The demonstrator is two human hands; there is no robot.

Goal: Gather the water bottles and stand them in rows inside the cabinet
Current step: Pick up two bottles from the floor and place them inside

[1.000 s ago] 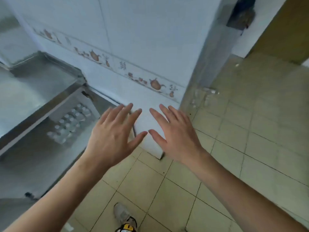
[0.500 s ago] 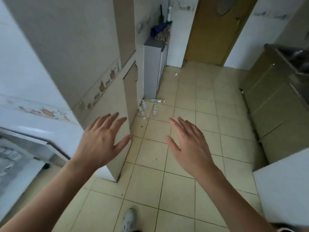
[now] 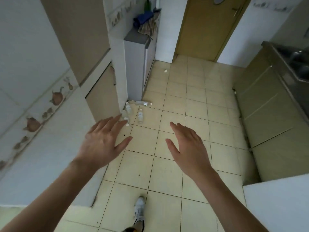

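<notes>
Several clear water bottles lie on the yellow tiled floor ahead, by the foot of a grey cabinet. One bottle [image 3: 142, 103] lies sideways, another [image 3: 140, 116] points toward me, and two more [image 3: 129, 108] [image 3: 125, 116] lie against the wall corner. My left hand [image 3: 102, 141] is held out, palm down, fingers apart, holding nothing; its fingertips overlap the nearest bottle in view. My right hand [image 3: 188, 146] is likewise spread and empty, to the right of the bottles. The cabinet with the stored bottles is out of view.
A white tiled wall [image 3: 33, 114] with a decorated band runs along the left. A narrow grey cabinet [image 3: 135, 67] with cloth on top stands ahead, a wooden door [image 3: 205, 25] behind it. Steel counter units [image 3: 270, 111] line the right. My shoe [image 3: 139, 209] is below.
The view has swung right, from the open steel cabinet with standing bottles to the kitchen floor, and moved closer to the lying bottles. Both hands stay spread and empty.
</notes>
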